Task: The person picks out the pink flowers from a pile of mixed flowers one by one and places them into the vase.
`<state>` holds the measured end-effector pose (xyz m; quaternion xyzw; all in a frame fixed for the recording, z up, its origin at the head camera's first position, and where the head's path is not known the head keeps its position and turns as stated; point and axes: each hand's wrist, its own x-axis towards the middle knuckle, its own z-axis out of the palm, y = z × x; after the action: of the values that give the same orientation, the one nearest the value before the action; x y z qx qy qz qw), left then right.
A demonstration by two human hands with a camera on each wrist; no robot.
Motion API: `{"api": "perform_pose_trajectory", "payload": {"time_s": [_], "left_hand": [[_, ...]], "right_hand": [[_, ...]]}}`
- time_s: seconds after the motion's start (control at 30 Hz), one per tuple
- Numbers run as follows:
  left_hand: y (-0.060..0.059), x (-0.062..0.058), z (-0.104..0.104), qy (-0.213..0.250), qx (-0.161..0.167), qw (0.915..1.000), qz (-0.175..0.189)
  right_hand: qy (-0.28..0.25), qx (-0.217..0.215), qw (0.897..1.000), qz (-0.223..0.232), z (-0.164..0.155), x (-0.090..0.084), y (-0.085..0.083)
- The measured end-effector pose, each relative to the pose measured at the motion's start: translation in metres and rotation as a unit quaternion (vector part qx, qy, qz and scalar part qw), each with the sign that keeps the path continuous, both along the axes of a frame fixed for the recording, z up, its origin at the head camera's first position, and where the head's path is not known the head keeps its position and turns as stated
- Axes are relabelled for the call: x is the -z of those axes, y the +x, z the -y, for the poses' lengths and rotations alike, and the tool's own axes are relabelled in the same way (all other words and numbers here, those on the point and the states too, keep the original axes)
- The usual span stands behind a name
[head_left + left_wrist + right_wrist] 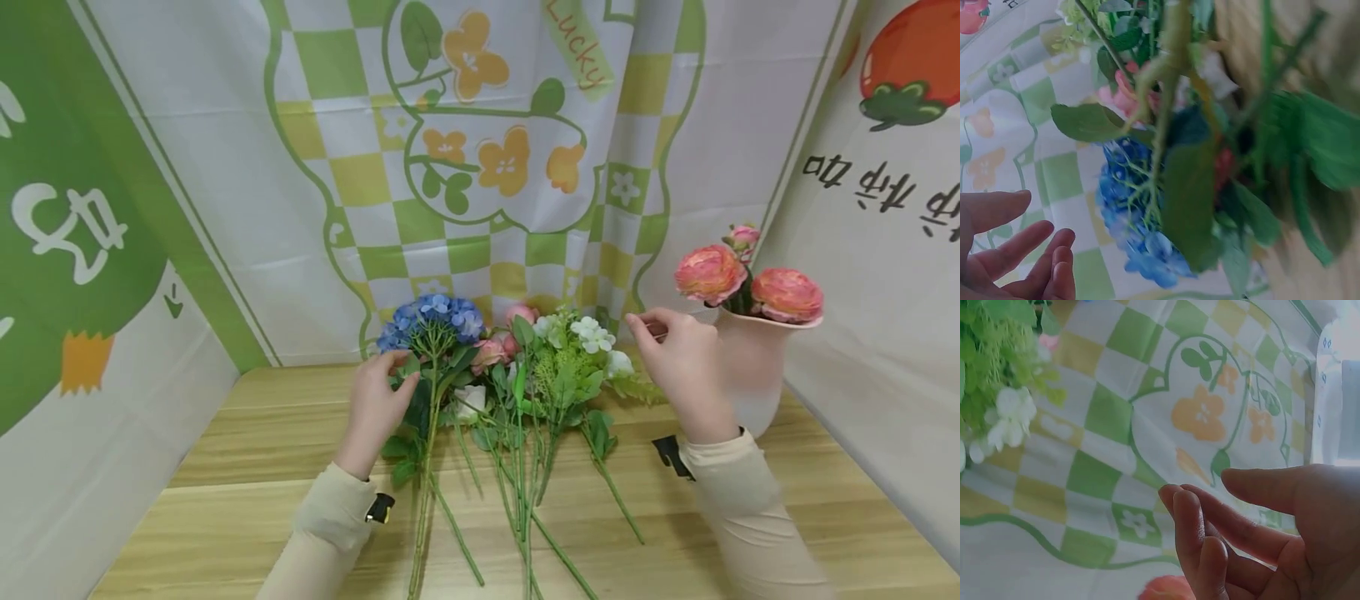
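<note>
On the wooden tabletop [675, 533], w/ a checked green-and-yellow backdrop [450, 225] behind, a loose bunch of artificial stems lies flat, heads toward the backdrop and stalks fanned toward the person, presumably so each can be picked out singly; the blue hydrangea [431, 321] sits at the left of the bunch, pink rosebuds [504, 342] in the middle, white blossoms w/ pale green filler [588, 342] to the right; left hand [378, 408] rests at the hydrangea's leaves just under the bloom, fingers loosely extended and touching the foliage, no closed grip visible; left wrist view agrees: fingers [1029, 250] relaxed and slightly apart, nothing in the palm, hydrangea head [1138, 231] close by but apart from them; right hand [675, 358] hangs above the tabletop between the white blossoms and the white vase [753, 375], thumb and forefinger drawn near each other; a small dark bit shows at the fingertips in head view but can't tell what it is or whether it's pinched; right wrist view shows fingers [1210, 537] gently curved, close together, holding nothing clearly; vase stands upright at the right, near the side backdrop, already carrying orange-pink ranunculus-type blooms [750, 283] upright in its flared mouth, stems hidden inside; beige sleeves [742, 500] cover both forearms.
</note>
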<state>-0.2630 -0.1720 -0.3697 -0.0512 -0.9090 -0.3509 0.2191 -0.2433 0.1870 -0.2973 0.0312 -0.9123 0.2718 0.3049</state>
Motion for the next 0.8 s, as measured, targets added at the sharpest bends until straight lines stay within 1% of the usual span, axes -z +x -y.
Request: {"api": "perform_pose_trajectory", "payload": {"time_s": [0.17,0.23,0.33,0.47,0.7,0.8], "left_hand": [[-0.011,-0.007,-0.019,-0.011,0.013,0.9998,-0.014],[-0.016,-0.011,-0.026,-0.011,0.024,0.9996,-0.009],[-0.023,-0.016,-0.039,-0.012,0.040,0.9991,0.006],[-0.033,-0.020,-0.053,-0.011,0.054,0.9979,0.034],[-0.053,-0.029,-0.072,-0.025,0.069,0.9959,0.052],[-0.062,-0.034,-0.084,-0.037,0.074,0.9942,0.069]], "right_hand": [[0.003,-0.011,0.999,0.030,0.008,0.014,-0.006],[0.003,-0.018,0.999,0.034,0.010,0.020,-0.009],[0.001,-0.018,0.999,0.046,0.013,0.029,-0.014],[-0.002,-0.006,0.997,0.071,0.015,0.039,-0.018],[0.001,-0.004,0.996,0.090,0.018,0.043,-0.023],[0.004,-0.008,0.995,0.097,0.019,0.044,-0.024]]}}
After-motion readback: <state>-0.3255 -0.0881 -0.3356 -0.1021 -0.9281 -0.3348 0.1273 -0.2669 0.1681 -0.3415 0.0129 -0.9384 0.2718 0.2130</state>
